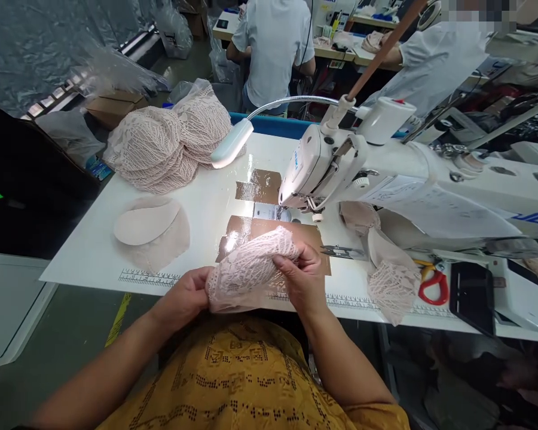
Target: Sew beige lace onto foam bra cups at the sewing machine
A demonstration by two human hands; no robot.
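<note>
Gripping opposite ends in the head view, your left hand (183, 301) and right hand (305, 278), both closed, hold one lace piece (248, 269) at six o'clock. It should handle light, soft, easily snagged: take its edges. Count one machine (394, 158) at two o'clock, one red scissors (441, 278) at four, two lace mounds (147, 143) at ten.

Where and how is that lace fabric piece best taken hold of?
Probably pinch the lace fabric piece at both ends, coming from the wearer's side: it looks soft and elongated, and the left hand and right hand grip its opposite ends.
</note>
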